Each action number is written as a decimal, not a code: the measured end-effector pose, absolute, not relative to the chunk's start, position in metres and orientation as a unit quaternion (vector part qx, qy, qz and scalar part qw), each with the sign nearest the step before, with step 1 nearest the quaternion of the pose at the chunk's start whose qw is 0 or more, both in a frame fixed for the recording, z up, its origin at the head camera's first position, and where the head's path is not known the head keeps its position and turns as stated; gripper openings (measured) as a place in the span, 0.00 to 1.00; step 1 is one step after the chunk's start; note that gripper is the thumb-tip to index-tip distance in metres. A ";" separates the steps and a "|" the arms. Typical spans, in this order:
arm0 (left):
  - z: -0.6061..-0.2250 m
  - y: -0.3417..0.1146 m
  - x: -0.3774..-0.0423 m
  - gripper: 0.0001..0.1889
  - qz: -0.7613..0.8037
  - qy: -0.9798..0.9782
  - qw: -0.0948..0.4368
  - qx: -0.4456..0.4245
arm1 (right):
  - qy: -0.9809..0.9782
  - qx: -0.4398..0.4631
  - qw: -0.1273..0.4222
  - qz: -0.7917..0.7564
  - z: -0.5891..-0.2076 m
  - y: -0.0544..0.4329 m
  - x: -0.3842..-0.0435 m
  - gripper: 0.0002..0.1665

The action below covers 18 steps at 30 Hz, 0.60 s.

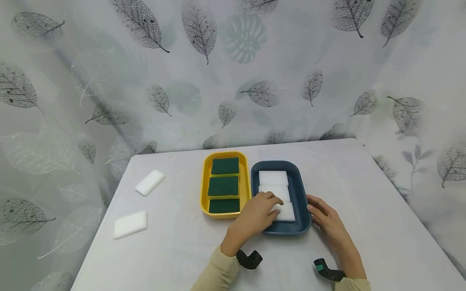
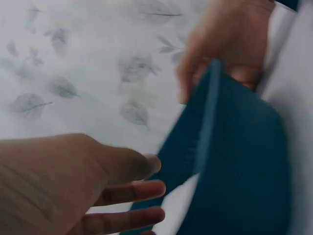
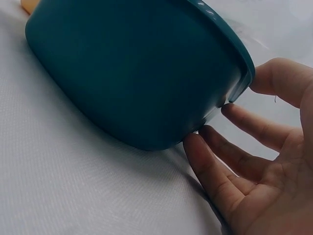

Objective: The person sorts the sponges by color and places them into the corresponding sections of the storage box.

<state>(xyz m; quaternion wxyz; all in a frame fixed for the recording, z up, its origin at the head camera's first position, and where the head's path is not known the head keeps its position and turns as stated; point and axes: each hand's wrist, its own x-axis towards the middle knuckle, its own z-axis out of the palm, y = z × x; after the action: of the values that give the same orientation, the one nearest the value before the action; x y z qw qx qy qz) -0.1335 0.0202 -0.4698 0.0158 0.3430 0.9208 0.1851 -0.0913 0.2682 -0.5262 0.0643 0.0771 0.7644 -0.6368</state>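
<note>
My left hand (image 1: 259, 211) reaches over the blue tray (image 1: 305, 202), its fingers spread above the nearest of three white sponges (image 1: 285, 212) lying in a column inside it. In the left wrist view, the left fingertips (image 2: 155, 188) show nothing pinched between them, close to the tray's blue wall (image 2: 244, 161). My right hand (image 1: 326, 218) rests against the tray's right side. Its fingertips (image 3: 195, 144) touch the outer wall, with the thumb up by the rim in the right wrist view.
A yellow tray (image 1: 205, 182) stands left of the blue one, holding three green-topped sponges (image 1: 223, 186). Two more white sponges, one farther back (image 1: 150, 182) and one nearer (image 1: 130, 224), lie at the table's left. A leaf-patterned curtain (image 1: 233, 81) hangs behind the white table (image 1: 174, 250).
</note>
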 end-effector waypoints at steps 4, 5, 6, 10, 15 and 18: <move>-0.454 0.003 -0.134 0.14 0.305 0.889 0.034 0.341 | 0.767 0.074 0.066 -0.634 -0.527 0.267 -0.093 0.37; -0.450 -0.002 -0.135 0.14 0.335 0.879 0.033 0.338 | 0.767 0.073 0.065 -0.634 -0.527 0.267 -0.093 0.37; -0.446 -0.006 -0.135 0.14 0.363 0.870 0.032 0.333 | 0.767 0.072 0.064 -0.634 -0.527 0.267 -0.093 0.37; -0.437 -0.022 -0.138 0.14 0.440 0.843 0.001 0.309 | 0.764 0.073 0.064 -0.638 -0.527 0.267 -0.093 0.37; -0.434 -0.038 -0.144 0.15 0.498 0.828 -0.046 0.254 | 0.759 0.075 0.067 -0.644 -0.528 0.267 -0.092 0.38; -0.435 -0.047 -0.146 0.15 0.520 0.822 -0.069 0.221 | 0.762 0.077 0.064 -0.640 -0.528 0.268 -0.092 0.38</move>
<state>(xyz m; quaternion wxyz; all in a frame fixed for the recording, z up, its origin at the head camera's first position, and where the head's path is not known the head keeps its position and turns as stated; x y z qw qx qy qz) -0.1462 -0.0470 -0.4346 -0.0692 0.2208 0.8223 0.5198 -0.0916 0.2679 -0.5276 0.0638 0.0772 0.7619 -0.6400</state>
